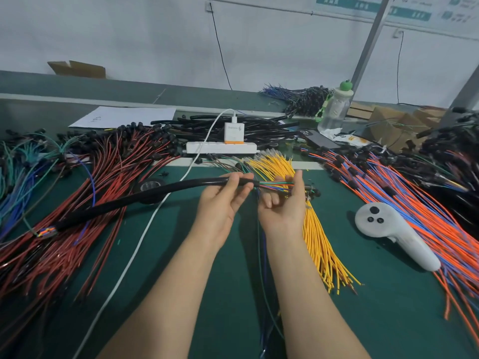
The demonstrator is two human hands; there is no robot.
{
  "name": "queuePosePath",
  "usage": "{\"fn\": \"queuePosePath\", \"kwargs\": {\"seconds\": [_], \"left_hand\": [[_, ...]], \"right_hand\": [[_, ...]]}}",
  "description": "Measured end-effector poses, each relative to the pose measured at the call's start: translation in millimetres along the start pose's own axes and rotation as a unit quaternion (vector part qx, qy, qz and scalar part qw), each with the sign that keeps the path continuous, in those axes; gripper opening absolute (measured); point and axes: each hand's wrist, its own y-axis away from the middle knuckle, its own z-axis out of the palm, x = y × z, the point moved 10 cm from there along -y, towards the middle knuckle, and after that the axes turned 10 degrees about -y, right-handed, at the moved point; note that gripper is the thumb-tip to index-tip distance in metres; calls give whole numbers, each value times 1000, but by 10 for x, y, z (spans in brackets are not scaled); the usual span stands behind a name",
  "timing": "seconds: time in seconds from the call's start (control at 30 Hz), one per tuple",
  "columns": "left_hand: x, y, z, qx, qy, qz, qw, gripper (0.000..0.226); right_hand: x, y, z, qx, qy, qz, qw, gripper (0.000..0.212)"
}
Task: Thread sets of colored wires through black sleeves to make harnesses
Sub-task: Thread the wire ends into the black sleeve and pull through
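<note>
The black sleeve (145, 196) runs left to right in an arc above the middle of the green table (388, 320), with one end low toward the left edge. The left hand (223, 200) curls around its right end. The right hand (285, 203) pinches the colored wires (274, 183) emerging there.

A dark green matted counter (388, 320) spreads beneath the fingers (234, 180). Beyond the fingers, a grey-green raised ledge (39, 84) meets a plain pale grey wall (129, 29), down which a thin black cable (220, 47) hangs. Up and right of the fingers, a slanted grey metal post (369, 47) crosses a white-and-teal wall poster (420, 15). The light is soft and even.
</note>
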Motion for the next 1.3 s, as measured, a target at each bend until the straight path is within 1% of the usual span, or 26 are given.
{"fn": "queuePosePath", "kwargs": {"seconds": [0.07, 0.13, 0.17, 0.23, 0.27, 0.33, 0.5, 0.53, 0.57, 0.6, 0.63, 0.67, 0.7, 0.73, 0.77, 0.8, 0.83, 0.87, 0.9, 0.93, 1.0, 1.07, 1.17, 1.23, 1.27, 1.3], "left_hand": [[-31, 15, 34, 1, -13, -3, 1000, 22], [-98, 52, 117, -10, -55, -2, 998, 23], [-130, 75, 169, -19, -89, 0, 996, 24], [-156, 90, 206, -23, -130, 5, 991, 24], [-152, 88, 204, -26, -131, 7, 991, 24], [-134, 75, 202, -40, -110, 3, 993, 23], [-158, 66, 95, -25, 11, -80, 996, 17], [-170, 90, 86, -34, -4, -107, 994, 17], [-187, 137, 93, -58, -68, -137, 987, 18], [-199, 203, 109, -89, -181, -159, 966, 20], [-169, 249, 136, -117, -303, -154, 933, 21], [-55, 256, 183, -129, -404, -111, 899, 22], [149, 227, 247, -115, -484, -35, 867, 22], [451, 199, 318, -75, -553, 70, 827, 19], [727, 199, 401, -43, -622, 161, 765, 16], [858, 177, 470, -37, -687, 205, 696, 18], [842, 113, 496, -60, -745, 190, 636, 25], [721, 47, 469, -101, -775, 135, 610, 29], [562, 29, 460, -150, -769, 79, 616, 27], [415, 30, 493, -188, -749, 49, 634, 27], [343, 25, 702, -209, -736, 85, 638, 36], [370, -22, 933, -217, -748, 122, 615, 38], [405, -36, 1485, -276, -755, 164, 572, 30], [438, -12, 1934, -298, -753, 195, 553, 28], [525, -29, 2169, -287, -747, 216, 560, 31], [663, -78, 2392, -256, -739, 232, 578, 33]], "right_hand": [[-25, -15, -15, 10, 51, -30, 998, 30], [17, -1, 6, 11, 109, -73, 991, 25], [90, 17, 27, 2, 110, -71, 991, 26], [206, 40, 55, -16, 101, -51, 993, 36], [224, 41, 56, -21, 106, -47, 993, 39], [218, 44, 61, -23, 123, -40, 991, 36], [178, 47, 55, -14, 159, -16, 987, 32], [147, 53, 25, -1, 153, -18, 988, 32], [106, 48, -8, 14, 144, -23, 989, 34], [60, 45, -30, 27, 131, -27, 991, 34], [15, 35, -32, 35, 114, -28, 992, 35], [-28, 22, -21, 39, 91, -27, 995, 34], [-80, 9, -10, 40, 67, -27, 997, 34], [-144, 0, 8, 36, 48, -30, 998, 34], [-209, -7, 38, 26, 32, -33, 999, 34], [-273, -11, 82, 13, 17, -35, 999, 35], [-333, -17, 126, -1, 2, -37, 999, 36], [-385, -16, 173, -12, -15, -39, 999, 37], [-422, -14, 219, -20, -25, -39, 999, 39], [-447, -5, 265, -25, -24, -40, 999, 40], [-493, 3, 352, -32, 12, -43, 998, 41], [-586, 4, 473, -44, 56, -43, 997, 41], [-883, -33, 672, -54, 90, -30, 994, 40], [-1168, 0, 865, -75, 149, -37, 985, 38], [-1318, 40, 968, -88, 192, -52, 976, 38], [-1487, 90, 1049, -95, 236, -78, 964, 37]]}}
